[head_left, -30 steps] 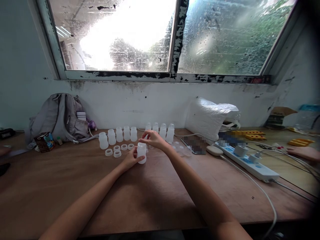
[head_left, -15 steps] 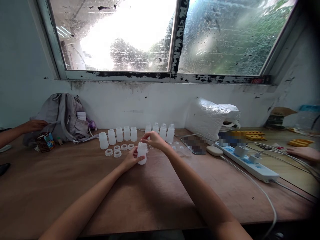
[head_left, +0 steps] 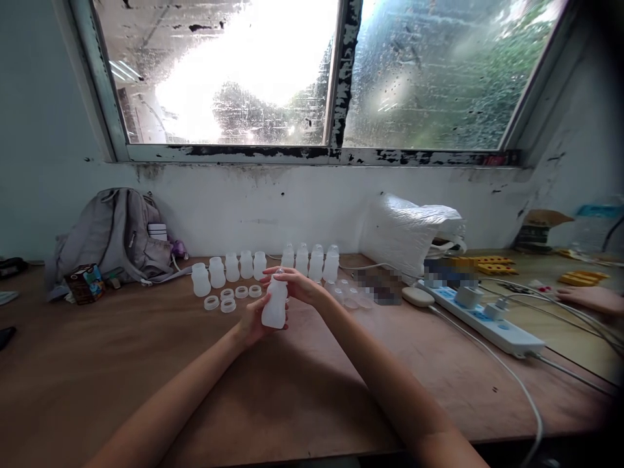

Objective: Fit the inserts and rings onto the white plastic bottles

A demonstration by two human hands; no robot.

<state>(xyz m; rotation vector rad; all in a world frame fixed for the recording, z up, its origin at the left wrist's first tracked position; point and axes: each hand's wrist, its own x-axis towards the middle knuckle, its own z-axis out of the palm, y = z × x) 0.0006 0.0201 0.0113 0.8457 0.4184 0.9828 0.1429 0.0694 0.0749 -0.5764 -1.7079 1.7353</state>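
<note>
My left hand (head_left: 253,325) grips the lower body of a small translucent white bottle (head_left: 274,305), lifted off the wooden table (head_left: 302,383) and tilted slightly. My right hand (head_left: 296,284) closes over the bottle's top, where a clear cap or nipple shows. Behind them stand two rows of the same bottles: open ones (head_left: 228,268) on the left, capped ones (head_left: 312,260) on the right. Several white rings (head_left: 229,297) lie in front of the open bottles. Clear caps (head_left: 347,294) lie right of my right hand.
A grey backpack (head_left: 114,237) and a small carton (head_left: 84,283) sit at the left by the wall. A white plastic bag (head_left: 414,227), a power strip (head_left: 482,318) with cables and yellow parts (head_left: 487,265) fill the right. Another person's hand (head_left: 589,298) rests far right.
The bottle stood on the table with my left hand around it; now it is lifted and tilted, my right hand on its top. A person's arm at the backpack has withdrawn.
</note>
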